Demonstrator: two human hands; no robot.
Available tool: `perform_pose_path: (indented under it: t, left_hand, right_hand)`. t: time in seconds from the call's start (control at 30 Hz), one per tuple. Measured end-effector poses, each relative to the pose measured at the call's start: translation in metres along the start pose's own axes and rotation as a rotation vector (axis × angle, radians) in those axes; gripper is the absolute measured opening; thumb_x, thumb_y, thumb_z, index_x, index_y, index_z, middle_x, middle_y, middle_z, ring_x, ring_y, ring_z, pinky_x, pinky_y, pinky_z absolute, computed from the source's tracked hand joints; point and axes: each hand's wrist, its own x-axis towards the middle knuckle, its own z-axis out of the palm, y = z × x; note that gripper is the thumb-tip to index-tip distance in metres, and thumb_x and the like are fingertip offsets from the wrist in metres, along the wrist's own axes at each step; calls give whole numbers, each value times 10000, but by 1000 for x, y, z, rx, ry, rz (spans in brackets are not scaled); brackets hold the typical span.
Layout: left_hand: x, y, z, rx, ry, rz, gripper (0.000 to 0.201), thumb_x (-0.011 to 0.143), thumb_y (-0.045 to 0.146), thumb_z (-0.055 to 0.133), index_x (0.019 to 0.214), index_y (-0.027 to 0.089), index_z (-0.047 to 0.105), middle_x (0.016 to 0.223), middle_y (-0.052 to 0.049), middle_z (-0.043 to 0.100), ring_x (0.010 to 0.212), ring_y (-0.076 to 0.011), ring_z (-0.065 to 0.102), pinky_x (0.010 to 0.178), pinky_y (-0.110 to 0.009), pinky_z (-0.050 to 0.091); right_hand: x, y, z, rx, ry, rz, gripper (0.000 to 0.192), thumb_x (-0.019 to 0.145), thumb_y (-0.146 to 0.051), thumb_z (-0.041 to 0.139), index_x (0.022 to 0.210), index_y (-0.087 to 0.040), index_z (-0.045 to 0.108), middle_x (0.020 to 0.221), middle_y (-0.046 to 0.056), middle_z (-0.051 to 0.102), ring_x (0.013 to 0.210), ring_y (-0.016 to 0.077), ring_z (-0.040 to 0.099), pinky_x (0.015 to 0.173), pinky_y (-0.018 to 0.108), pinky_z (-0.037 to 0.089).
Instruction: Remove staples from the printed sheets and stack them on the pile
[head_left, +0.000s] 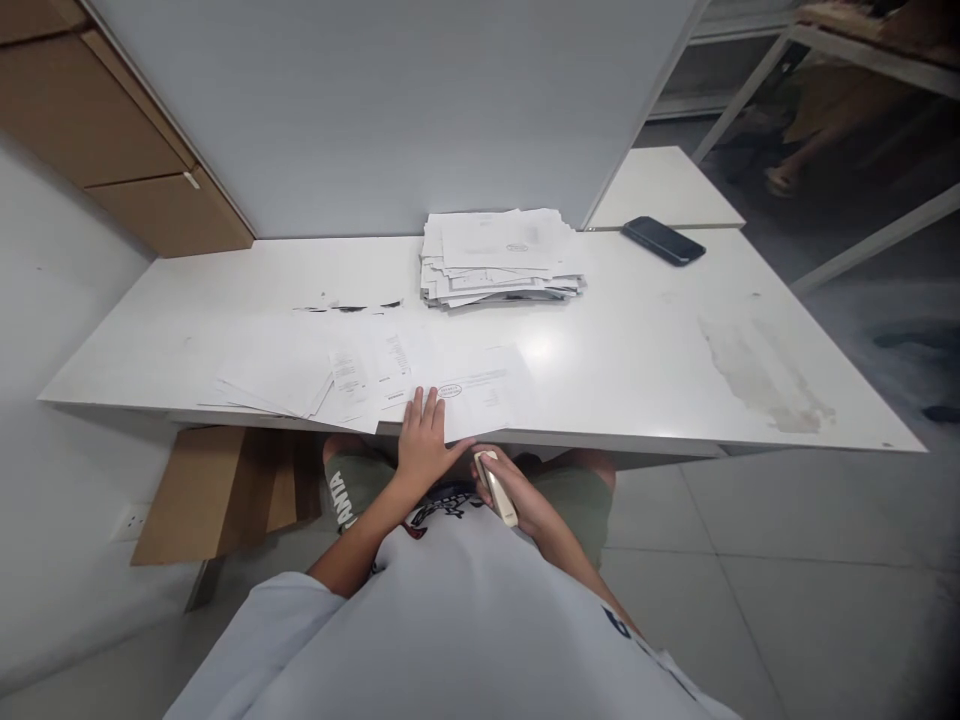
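My left hand lies flat, fingers together, on the near edge of a printed sheet that hangs slightly over the front of the white table. My right hand is just below the table edge, closed around a small cream-coloured stapler-like tool. More loose sheets are spread to the left of my left hand. A thick stack of papers sits at the back of the table by the white partition.
A dark phone lies at the back right of the table. A brownish stain marks the right side. Flattened cardboard leans under the table at left. Wooden cabinets stand at upper left.
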Motion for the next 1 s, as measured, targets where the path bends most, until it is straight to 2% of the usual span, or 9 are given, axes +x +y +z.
perform_pose_path:
  t: [0.1,0.2,0.27,0.5,0.67,0.77,0.87,0.93,1.0]
  left_hand:
    - [-4,0,-4,22,-55,51,731,916,546,540,1463,81,403,1540,-189,381,1476,-377,244,1162,-553,342]
    - [-7,1,-7,36,-140,183,484,974,282,463,1433,128,467,1506,-125,457,1447,-317,341,1165,-491,362]
    - [-10,2,-7,39,-174,229,446,964,171,428,1401,131,508,1476,-108,499,1426,-290,386,1165,-460,373]
    - [-23,4,-8,-48,-218,373,431,997,196,425,1424,180,480,1502,-95,467,1434,-261,375,1174,-479,370]
    - [-21,0,-13,-96,-205,406,431,1000,170,409,1424,203,480,1501,-65,470,1441,-269,352,1183,-493,366]
    - [-16,-5,-16,-99,-135,474,427,993,156,425,1413,193,492,1476,-82,497,1434,-263,365,1183,-505,368]
    - [3,-17,-20,-105,36,635,414,986,139,429,1393,146,502,1417,-106,557,1402,-242,421,1179,-466,387]
    - [32,-29,-24,-127,151,714,426,985,118,409,1405,115,482,1372,-121,593,1383,-231,446,1173,-435,402]
    - [77,-39,-32,-164,261,696,472,989,96,351,1455,124,420,1345,-119,616,1367,-205,465,1165,-398,416]
  right_hand:
    - [4,1,5,54,-2,26,364,682,-441,784,842,-214,550,740,-36,609,451,85,512,410,211,373]
    - [5,-1,7,53,26,4,347,665,-420,805,808,-203,576,771,-10,633,512,105,555,447,224,417]
    - [6,-1,8,32,74,-29,367,652,-444,824,807,-197,601,805,16,668,542,121,577,478,239,447]
    - [7,1,9,-49,211,3,453,617,-568,820,733,-156,673,572,49,650,487,145,557,476,255,439]
    - [7,0,13,-1,282,-68,413,612,-502,832,817,-171,692,571,28,659,478,150,546,476,267,450]
    - [5,-3,18,23,291,-115,423,597,-508,839,791,-162,689,550,32,648,471,149,542,474,266,447]
    - [0,-13,24,35,260,-143,457,609,-561,830,775,-158,694,562,47,655,476,150,549,479,266,453]
    - [-5,-21,25,63,217,-186,472,634,-581,817,821,-164,701,639,60,687,505,148,561,482,259,458]
    - [-11,-29,22,122,203,-263,481,647,-573,817,905,-184,702,757,63,718,550,147,579,488,251,465]
